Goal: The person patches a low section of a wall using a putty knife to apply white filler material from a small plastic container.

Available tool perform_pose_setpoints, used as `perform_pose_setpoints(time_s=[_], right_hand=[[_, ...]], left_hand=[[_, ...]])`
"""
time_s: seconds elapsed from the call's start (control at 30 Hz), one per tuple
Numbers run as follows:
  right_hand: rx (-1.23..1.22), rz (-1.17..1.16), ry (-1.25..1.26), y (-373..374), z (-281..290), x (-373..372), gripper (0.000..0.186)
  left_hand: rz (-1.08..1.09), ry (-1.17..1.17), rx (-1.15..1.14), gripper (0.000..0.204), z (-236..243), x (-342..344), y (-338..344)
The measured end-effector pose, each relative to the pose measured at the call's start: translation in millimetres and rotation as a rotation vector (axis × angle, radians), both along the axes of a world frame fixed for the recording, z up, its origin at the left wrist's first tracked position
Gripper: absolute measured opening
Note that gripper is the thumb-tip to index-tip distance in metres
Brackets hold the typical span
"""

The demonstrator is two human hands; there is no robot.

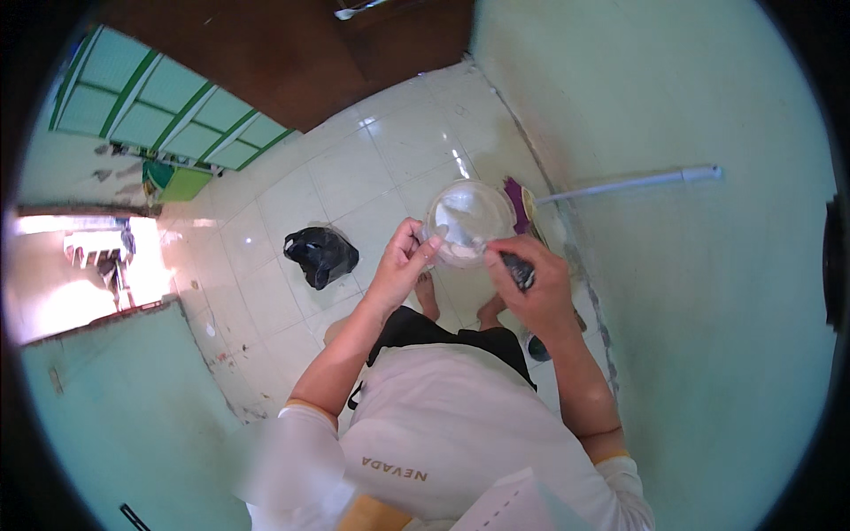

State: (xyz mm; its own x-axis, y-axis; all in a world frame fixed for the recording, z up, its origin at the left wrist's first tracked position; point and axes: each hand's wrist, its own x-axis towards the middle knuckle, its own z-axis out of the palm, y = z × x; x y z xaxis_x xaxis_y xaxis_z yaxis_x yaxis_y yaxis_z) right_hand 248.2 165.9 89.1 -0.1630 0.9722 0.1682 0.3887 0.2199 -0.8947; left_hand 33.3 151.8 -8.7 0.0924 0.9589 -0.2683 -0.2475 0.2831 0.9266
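Note:
A round, clear plastic tub (469,205) with something white inside is held up in front of my body, above the tiled floor. My left hand (405,264) grips its left rim, thumb on top and fingers underneath. At the tub's near right edge is my right hand (547,288), its fingers closed. A dark, shiny, crumpled bundle (518,271) that looks like black plastic is tucked in that palm. Its exact kind does not show. The right fingertips meet the tub's rim.
On the floor to the left lies a black plastic bag (322,257). A broom with purple bristles (517,203) and a pale handle (633,184) leans by the right wall. A green rack (168,102), a green bin (181,183) and dark brown furniture (292,62) stand farther off.

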Motion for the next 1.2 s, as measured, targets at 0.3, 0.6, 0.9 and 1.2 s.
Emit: perform_pose_setpoints(time_s=[0.3, 0.6, 0.9, 1.2], right_hand=[[0.016, -0.019, -0.061, 0.6, -18.9, 105.9, 0.017], [-0.013, -0.023, -0.069, 5.0, -48.6, 179.1, 0.018], [-0.081, -0.002, -0.123, 11.4, -77.2, 228.0, 0.019], [-0.274, -0.270, -0.158, 4.0, -144.5, 240.6, 0.020]], left_hand=[[-0.147, 0.010, -0.069, 0.016, -17.6, 96.2, 22.6], [-0.225, 0.077, -0.131, 0.014, -33.2, 163.5, 25.4], [-0.166, 0.035, -0.180, 0.011, -66.6, 199.1, 41.3], [-0.358, 0.094, -0.248, 0.018, -138.4, 234.5, 65.9]])
